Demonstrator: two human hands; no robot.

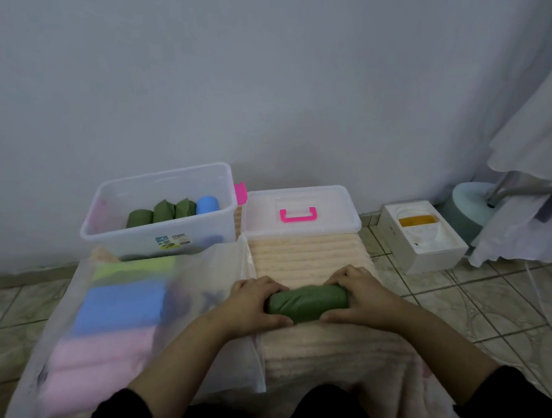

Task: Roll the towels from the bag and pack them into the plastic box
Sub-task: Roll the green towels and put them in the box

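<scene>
While both hands clamp the green towel roll (pixel 307 303), the main risk is unrolling. My left hand (pixel 256 301) curls round the roll's left end, thumb underneath at the near side; my right hand (pixel 359 298) curls round the right end likewise. The roll lies crosswise on the peach mat (pixel 307 259), just in front of me, not yet lifted.

Risks, as judged:
- Loose outer flap. I cannot see where the free edge sits; if it faces up when I let go with one hand, the roll may spring open in transit.
- One-hand carry. The plastic box (pixel 161 208) stands ahead and to the left, so the roll must cross over the bag (pixel 126 312). Slack grip could let the ends telescope.
- Placement. Three green rolls (pixel 161 213) and one blue roll (pixel 207 205) already stand along the far wall of the box. Pushing the new roll in hard could tip them over.

Surroundings:
- The bag lies flat at my left, translucent, with yellow-green, blue and pink towels (pixel 116 309) inside, unrolled.
- The box lid (pixel 300 210) with its pink handle rests at the far end of the mat, beside the box.
- A white carton (pixel 423 237) sits on the floor tiles, well to the right, near a draped stand.

Nothing stands in the direct path to the box; only its near wall must be cleared.
</scene>
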